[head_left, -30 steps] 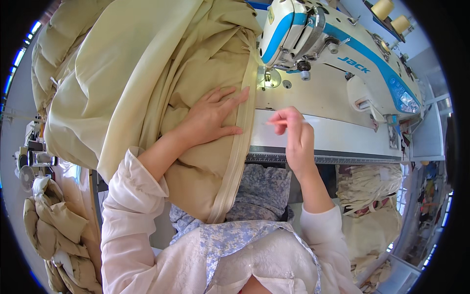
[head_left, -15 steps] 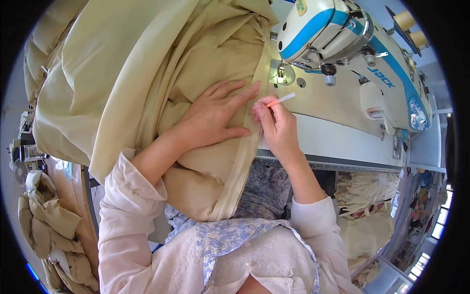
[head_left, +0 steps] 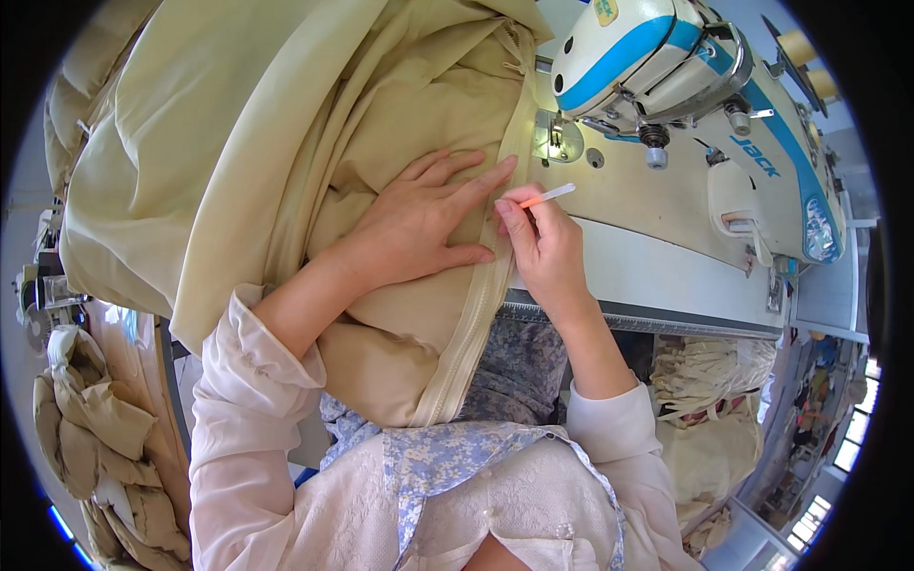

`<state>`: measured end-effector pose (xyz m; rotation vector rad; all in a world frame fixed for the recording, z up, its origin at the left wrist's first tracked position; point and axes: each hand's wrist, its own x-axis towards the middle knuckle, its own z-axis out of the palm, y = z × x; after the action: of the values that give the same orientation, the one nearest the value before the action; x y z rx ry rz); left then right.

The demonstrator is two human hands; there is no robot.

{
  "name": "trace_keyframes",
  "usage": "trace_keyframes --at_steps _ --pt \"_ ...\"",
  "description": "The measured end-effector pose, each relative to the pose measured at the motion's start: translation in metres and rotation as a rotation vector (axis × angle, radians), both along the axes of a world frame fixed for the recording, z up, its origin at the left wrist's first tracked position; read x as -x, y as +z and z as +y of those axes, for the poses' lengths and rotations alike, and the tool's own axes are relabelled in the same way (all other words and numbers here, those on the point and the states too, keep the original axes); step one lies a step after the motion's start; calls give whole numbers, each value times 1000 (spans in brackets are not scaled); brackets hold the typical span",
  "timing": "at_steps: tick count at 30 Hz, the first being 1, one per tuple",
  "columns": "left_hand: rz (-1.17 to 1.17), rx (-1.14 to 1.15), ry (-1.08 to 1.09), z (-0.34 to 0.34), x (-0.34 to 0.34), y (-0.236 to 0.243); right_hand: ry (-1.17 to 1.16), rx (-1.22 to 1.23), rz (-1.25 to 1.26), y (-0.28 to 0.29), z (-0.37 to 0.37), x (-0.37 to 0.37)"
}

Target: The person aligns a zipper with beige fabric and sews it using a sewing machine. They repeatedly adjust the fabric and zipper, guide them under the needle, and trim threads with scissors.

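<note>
My left hand (head_left: 419, 219) lies spread on a large khaki fabric piece (head_left: 238, 143), fingertips near its right edge, where a pale zipper tape (head_left: 455, 352) runs. My right hand (head_left: 543, 247) grips a slim orange-and-white pen-like tool (head_left: 557, 193), its fingertips at the tape just right of my left hand; the lower tip is hidden by the fingers. Just beyond the fabric edge is the sewing machine's presser foot (head_left: 556, 138), lit, under a white-and-blue machine head (head_left: 624, 62).
The machine table (head_left: 695, 252) has a ruler strip (head_left: 647, 318) along its front edge. Thread cones (head_left: 800, 52) stand at upper right. Khaki bundles (head_left: 100, 419) hang at the left, and a pale fabric stack (head_left: 714, 376) lies at lower right, below the tabletop.
My right hand has moved up and left from over the table to the zipper tape, tool in it. The machine and fabric sit further right in the shifted view. My left hand stays spread.
</note>
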<state>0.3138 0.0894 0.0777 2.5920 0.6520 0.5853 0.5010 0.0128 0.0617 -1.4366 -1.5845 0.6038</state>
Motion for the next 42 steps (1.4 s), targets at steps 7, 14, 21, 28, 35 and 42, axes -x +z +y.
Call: trace_keyframes --at_steps 7,14,21,28,35,42 --pt "29 6 -4 -1 0 2 -35 4 242 2 -2 3" --pt "8 -9 -38 2 -1 8 -125 -15 547 4 0 -2" --pt "192 -43 170 42 -47 29 -169 -110 507 7 2 -6" --pt "117 -317 38 -3 19 -18 -95 -138 168 17 -16 -11" --pt "174 -195 -60 -53 43 18 25 -322 -541 27 22 -7" --pt "141 -171 4 -48 32 10 33 -316 -325 23 17 -11"
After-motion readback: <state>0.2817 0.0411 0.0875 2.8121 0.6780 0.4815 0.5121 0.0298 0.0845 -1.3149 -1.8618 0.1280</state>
